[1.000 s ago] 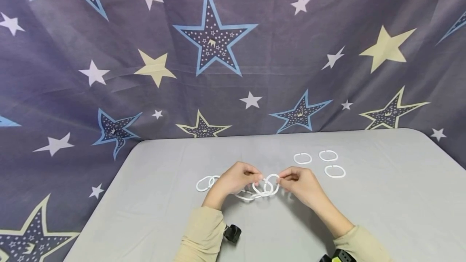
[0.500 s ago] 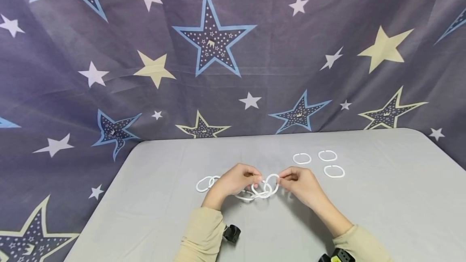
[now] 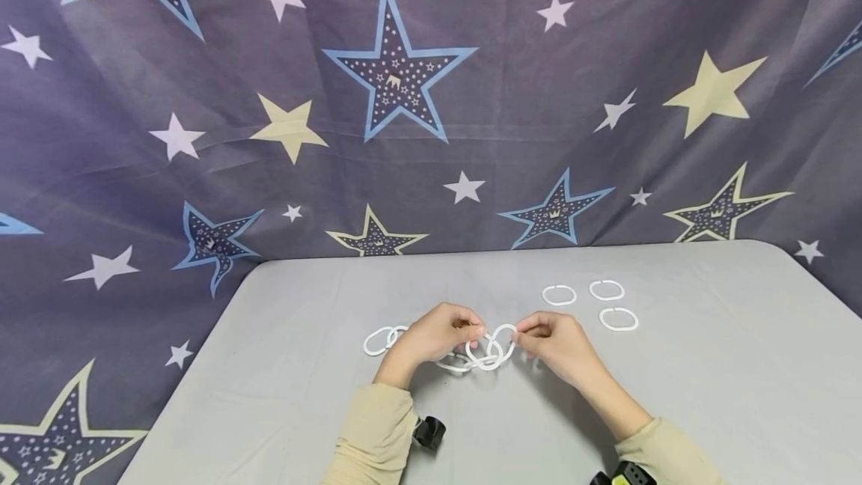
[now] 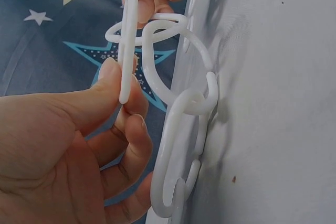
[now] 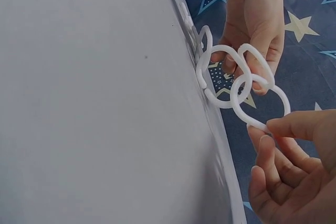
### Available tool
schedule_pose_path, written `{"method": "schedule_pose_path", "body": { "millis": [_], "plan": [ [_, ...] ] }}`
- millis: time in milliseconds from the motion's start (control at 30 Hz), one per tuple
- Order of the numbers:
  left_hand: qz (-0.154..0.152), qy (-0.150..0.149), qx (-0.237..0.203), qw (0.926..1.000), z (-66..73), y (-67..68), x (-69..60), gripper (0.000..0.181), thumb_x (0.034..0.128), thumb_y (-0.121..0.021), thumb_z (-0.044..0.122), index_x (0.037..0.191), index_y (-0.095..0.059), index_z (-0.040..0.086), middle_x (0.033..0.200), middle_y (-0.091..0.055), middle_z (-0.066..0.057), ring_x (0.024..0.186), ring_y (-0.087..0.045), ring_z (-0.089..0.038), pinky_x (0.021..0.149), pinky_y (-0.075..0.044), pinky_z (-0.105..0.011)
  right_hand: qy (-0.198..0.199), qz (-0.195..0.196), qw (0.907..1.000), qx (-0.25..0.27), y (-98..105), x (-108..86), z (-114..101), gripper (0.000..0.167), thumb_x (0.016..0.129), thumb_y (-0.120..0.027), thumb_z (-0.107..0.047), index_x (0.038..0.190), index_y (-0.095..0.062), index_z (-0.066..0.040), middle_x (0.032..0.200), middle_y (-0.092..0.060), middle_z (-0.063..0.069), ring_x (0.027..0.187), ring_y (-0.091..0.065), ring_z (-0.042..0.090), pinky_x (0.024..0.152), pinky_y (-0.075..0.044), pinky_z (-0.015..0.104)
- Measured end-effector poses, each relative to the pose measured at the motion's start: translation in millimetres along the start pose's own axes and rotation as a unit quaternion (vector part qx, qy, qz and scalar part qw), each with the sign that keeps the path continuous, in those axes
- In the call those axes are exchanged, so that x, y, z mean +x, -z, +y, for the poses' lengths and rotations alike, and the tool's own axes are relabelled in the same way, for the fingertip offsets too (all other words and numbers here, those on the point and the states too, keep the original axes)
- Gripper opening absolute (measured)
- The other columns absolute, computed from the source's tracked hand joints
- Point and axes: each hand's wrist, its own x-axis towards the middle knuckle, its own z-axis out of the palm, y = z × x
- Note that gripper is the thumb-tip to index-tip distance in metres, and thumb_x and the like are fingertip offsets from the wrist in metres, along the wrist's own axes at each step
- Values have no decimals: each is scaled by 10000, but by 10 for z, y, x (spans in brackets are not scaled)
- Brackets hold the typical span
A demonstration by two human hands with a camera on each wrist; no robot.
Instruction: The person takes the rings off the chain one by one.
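Note:
My left hand (image 3: 438, 337) pinches a white plastic oval chain link (image 4: 127, 51) between thumb and fingers, edge-on in the left wrist view. Opposite it, my right hand (image 3: 560, 344) pinches the rim of another white link (image 5: 287, 100). That second link passes through the end link (image 5: 223, 48) of a chain hanging below the hands. The left hand's link crosses the right hand's link; I cannot tell whether they are fully joined. More of the chain (image 3: 366, 344) lies on the table to the left, partly hidden behind the left hand.
Three loose white links lie towards the back right: one link (image 3: 559, 302) on the left, another link (image 3: 607, 298) behind and a third link (image 3: 619, 328) in front. They rest on a grey-covered table (image 3: 303, 395). A star-patterned cloth (image 3: 485, 96) hangs behind its far edge.
Both hands have stayed almost still, pinching their links. The links between them have shifted very slightly to the left.

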Motion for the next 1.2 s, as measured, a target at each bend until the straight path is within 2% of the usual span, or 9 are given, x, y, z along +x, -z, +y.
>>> {"method": "schedule_pose_path", "body": {
  "millis": [167,333,633,900,1200],
  "plan": [
    [24,-65,107,9999,-6,0,1,151,957,-636,110,970,-727,-10,764,-656,-14,688,-565,-121,660,-466,-226,-25,-31,10000,18,-11,0,13,82,844,-722,-33,894,-708,30,686,-674,94,547,-587,187,480,-488,283],
    [102,-86,234,9996,-13,8,8,142,955,-633,102,962,-727,-4,805,-677,-21,712,-569,-69,706,-476,-232,-81,16,10000,-32,-16,12,51,68,844,-718,-24,884,-705,29,691,-680,89,565,-594,181,492,-500,286],
    [740,-74,342,9966,-7,55,10,171,958,-648,185,960,-741,42,786,-688,-36,732,-564,-63,731,-471,-269,-261,-124,9994,184,-1,36,100,119,844,-716,-28,914,-692,65,704,-683,79,567,-574,136,520,-507,263],
    [1465,280,133,9887,14,28,19,113,932,-689,225,962,-739,128,768,-690,58,776,-607,-90,754,-469,-322,-423,-263,9983,299,17,41,119,123,840,-699,-17,913,-675,78,702,-677,69,585,-582,140,547,-502,246],
    [1762,421,367,9828,43,7,29,84,934,-689,292,940,-723,215,791,-701,119,776,-611,-83,748,-462,-345,-422,-332,9980,323,9,30,135,115,837,-689,-6,913,-668,78,713,-676,71,591,-589,142,560,-504,245]
  ]
}}
